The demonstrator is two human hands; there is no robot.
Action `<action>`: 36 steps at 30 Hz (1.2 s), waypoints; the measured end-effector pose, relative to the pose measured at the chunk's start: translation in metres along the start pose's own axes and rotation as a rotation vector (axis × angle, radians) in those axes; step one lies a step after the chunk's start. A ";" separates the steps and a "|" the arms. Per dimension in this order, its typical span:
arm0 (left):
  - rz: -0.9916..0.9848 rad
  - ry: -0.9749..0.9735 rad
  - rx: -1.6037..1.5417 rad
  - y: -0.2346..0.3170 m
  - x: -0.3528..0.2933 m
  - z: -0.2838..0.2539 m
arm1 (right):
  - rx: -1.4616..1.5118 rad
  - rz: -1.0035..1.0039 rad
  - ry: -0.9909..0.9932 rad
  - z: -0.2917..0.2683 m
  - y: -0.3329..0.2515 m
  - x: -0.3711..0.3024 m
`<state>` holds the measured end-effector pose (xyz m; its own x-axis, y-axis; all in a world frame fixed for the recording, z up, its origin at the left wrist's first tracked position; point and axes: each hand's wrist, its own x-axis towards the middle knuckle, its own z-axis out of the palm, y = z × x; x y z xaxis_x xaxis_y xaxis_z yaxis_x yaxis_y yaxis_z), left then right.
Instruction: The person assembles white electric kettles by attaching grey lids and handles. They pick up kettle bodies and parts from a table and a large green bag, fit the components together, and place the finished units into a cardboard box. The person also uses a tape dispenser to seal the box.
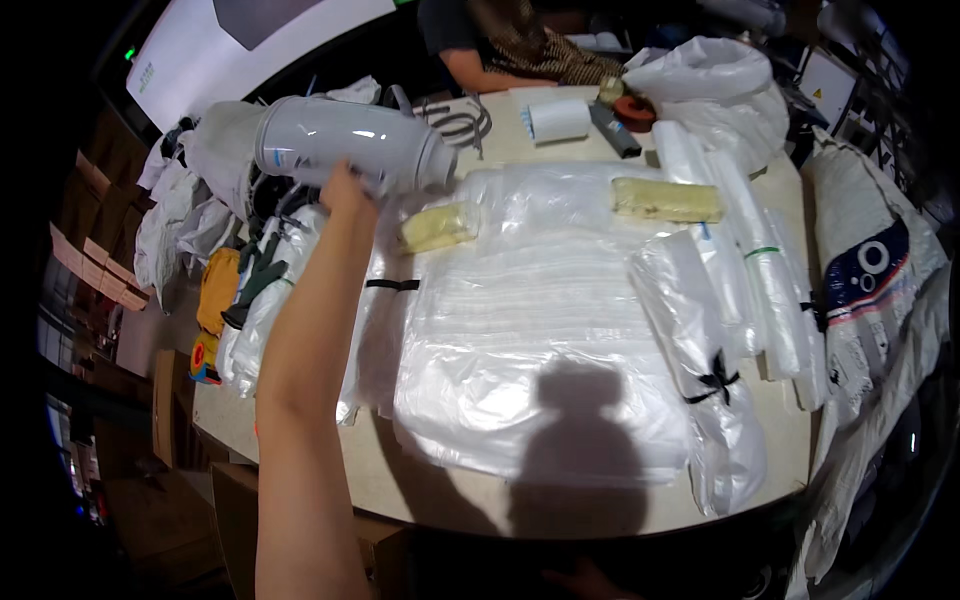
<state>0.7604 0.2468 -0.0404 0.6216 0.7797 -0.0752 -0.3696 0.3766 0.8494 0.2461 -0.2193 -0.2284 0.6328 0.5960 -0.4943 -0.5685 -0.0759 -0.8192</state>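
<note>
My left arm reaches up across the left side of the table, and my left hand [350,190] is against the near side of a large grey jug-like container [335,140]. The container lies on its side, its narrow end pointing right and a handle at its far side. Blur and the container hide my fingers, so their grip is unclear. Down in the dark below the table's front edge, my right hand [590,580] shows only faintly. A wide stack of clear plastic bags [540,320] covers the table's middle. Two yellowish wrapped blocks [437,228] rest on its far corners.
Rolled plastic bundles [705,370], some tied with black or green bands, lie at the right of the table [790,440]. A printed white sack [870,270] stands beyond. Brown tape [635,112] sits at the back, where another person's arm [490,75] rests. Yellow gloves [218,285] hang left.
</note>
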 end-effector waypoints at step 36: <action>-0.716 -0.547 -0.056 0.104 -0.556 -0.236 | -0.092 -0.717 0.670 -0.135 -0.082 -0.354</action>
<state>0.2134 -0.0292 -0.0337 0.9522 0.0078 -0.3052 0.2081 0.7151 0.6673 0.1394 -0.5323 -0.0257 0.9948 -0.0493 0.0891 0.0914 0.0471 -0.9947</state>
